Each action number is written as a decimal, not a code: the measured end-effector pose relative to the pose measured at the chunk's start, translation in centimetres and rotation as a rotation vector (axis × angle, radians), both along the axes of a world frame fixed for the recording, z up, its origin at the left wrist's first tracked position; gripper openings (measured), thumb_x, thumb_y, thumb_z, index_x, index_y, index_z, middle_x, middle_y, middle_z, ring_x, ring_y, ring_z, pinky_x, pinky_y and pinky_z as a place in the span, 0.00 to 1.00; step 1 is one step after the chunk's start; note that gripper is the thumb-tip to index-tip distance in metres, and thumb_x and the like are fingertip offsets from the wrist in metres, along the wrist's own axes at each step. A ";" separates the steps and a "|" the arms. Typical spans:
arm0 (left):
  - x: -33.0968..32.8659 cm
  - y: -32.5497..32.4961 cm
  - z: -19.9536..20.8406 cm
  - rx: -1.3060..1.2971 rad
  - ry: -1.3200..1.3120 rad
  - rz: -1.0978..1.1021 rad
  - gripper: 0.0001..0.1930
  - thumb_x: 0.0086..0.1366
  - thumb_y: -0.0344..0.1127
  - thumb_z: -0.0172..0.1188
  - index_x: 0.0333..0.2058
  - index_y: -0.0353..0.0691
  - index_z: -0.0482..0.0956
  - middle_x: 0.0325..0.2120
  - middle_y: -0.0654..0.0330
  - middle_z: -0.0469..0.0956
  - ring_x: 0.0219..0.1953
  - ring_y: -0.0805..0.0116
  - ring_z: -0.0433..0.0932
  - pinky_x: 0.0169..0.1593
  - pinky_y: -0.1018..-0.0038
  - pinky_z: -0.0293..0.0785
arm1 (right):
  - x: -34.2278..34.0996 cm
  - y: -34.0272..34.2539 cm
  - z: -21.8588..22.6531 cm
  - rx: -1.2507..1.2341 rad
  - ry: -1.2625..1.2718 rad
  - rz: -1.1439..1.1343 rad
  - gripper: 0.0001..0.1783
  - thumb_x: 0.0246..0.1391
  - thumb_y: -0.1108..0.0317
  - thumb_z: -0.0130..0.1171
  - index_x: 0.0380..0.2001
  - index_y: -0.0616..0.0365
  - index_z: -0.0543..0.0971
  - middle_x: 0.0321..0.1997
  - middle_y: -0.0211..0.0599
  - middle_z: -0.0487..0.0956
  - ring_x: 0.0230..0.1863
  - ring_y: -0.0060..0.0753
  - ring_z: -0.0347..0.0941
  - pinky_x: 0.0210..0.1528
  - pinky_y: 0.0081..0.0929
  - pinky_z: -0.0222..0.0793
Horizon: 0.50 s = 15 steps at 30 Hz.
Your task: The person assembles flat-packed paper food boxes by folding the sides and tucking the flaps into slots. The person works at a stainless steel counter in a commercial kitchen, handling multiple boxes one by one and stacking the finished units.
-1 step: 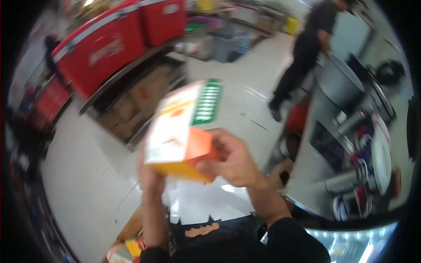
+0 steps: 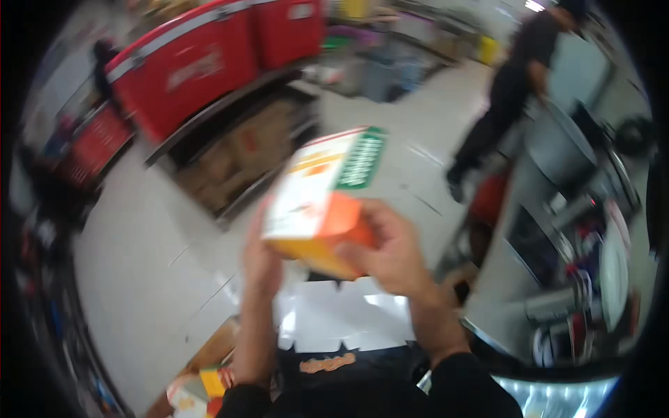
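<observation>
A small carton (image 2: 310, 188), white on top with a green panel and orange and yellow sides, is held up in front of me between both hands. My left hand (image 2: 263, 265) grips its left side, with the fingers partly hidden behind the carton. On the orange end, my right hand (image 2: 394, 247) is closed, thumb in front and fingers curled at the edge. Below the carton lies a glossy white sheet-like surface (image 2: 345, 313) with a black, orange-marked front (image 2: 327, 369); its kind is unclear. The picture is blurred by motion.
Several similar cartons (image 2: 216, 383) lie at the lower left. On the right runs a metal counter (image 2: 498, 279) with a large pot (image 2: 561, 143) and utensils. Large red cooler boxes (image 2: 188, 73) stand on a rack at the back left. A person (image 2: 516, 80) in dark clothes stands by the pot.
The carton and my hands appear further right in the picture, and the background has shifted right with them. Both hands keep their hold. More of the white surface below shows.
</observation>
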<state>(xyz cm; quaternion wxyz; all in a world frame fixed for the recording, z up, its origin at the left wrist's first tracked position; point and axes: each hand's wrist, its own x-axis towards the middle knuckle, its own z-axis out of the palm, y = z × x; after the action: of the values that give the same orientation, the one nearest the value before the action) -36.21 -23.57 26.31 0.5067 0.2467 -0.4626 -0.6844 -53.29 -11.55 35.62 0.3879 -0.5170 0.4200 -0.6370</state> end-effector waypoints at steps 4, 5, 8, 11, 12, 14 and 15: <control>-2.0 1.2 1.6 -0.112 0.009 0.220 0.37 0.56 0.27 0.59 0.64 0.43 0.57 0.63 0.58 0.58 0.67 0.60 0.56 0.67 0.61 0.53 | -1.4 -1.3 -1.1 0.087 0.952 -0.399 0.20 0.47 0.75 0.62 0.46 0.60 0.75 0.37 0.50 0.80 0.41 0.50 0.78 0.42 0.38 0.72; -1.6 1.8 2.2 -0.296 -0.117 0.089 0.40 0.50 0.23 0.60 0.64 0.41 0.58 0.64 0.57 0.57 0.68 0.59 0.53 0.68 0.62 0.50 | -1.1 -1.2 -1.3 0.096 1.035 -0.309 0.17 0.47 0.75 0.61 0.43 0.60 0.75 0.34 0.49 0.79 0.38 0.53 0.76 0.39 0.41 0.71; -0.8 2.6 4.8 -1.049 -0.655 0.027 0.38 0.50 0.33 0.67 0.61 0.38 0.63 0.66 0.49 0.54 0.69 0.51 0.51 0.70 0.58 0.45 | -0.9 -1.1 -2.5 0.119 1.208 -0.068 0.09 0.48 0.74 0.59 0.35 0.59 0.75 0.29 0.46 0.77 0.35 0.54 0.74 0.36 0.45 0.67; -1.0 2.4 3.2 -1.235 -0.980 -0.088 0.28 0.49 0.39 0.69 0.50 0.40 0.73 0.55 0.50 0.69 0.64 0.52 0.60 0.68 0.56 0.49 | 0.1 -1.0 -2.1 0.072 1.314 -0.021 0.07 0.48 0.74 0.58 0.34 0.57 0.76 0.28 0.41 0.76 0.37 0.48 0.74 0.41 0.46 0.65; -0.8 2.2 2.9 -1.235 -1.087 -0.129 0.23 0.50 0.40 0.69 0.45 0.40 0.76 0.49 0.52 0.74 0.61 0.54 0.65 0.67 0.55 0.52 | 0.1 -1.2 -2.0 0.046 1.323 -0.030 0.06 0.48 0.74 0.58 0.33 0.56 0.76 0.29 0.39 0.76 0.40 0.46 0.74 0.45 0.47 0.64; -0.9 1.8 2.5 -1.188 -1.211 -0.179 0.15 0.51 0.42 0.67 0.36 0.42 0.79 0.37 0.57 0.79 0.54 0.58 0.73 0.62 0.54 0.58 | 0.1 -1.6 -2.2 0.004 1.337 -0.055 0.04 0.48 0.74 0.58 0.30 0.55 0.78 0.30 0.36 0.75 0.44 0.41 0.73 0.53 0.48 0.62; -1.0 1.8 2.2 -1.143 -1.227 -0.185 0.12 0.52 0.42 0.66 0.31 0.42 0.79 0.31 0.59 0.79 0.49 0.60 0.75 0.58 0.53 0.61 | -0.2 -1.6 -2.7 -0.023 1.362 -0.110 0.04 0.47 0.74 0.58 0.28 0.54 0.78 0.31 0.36 0.75 0.47 0.41 0.72 0.56 0.51 0.60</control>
<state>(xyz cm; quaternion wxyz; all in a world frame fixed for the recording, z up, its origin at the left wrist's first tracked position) -37.25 -21.75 28.47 0.1542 0.2417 -0.9494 -0.1282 -53.50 -13.16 32.94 -0.0014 -0.7846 0.5892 -0.1930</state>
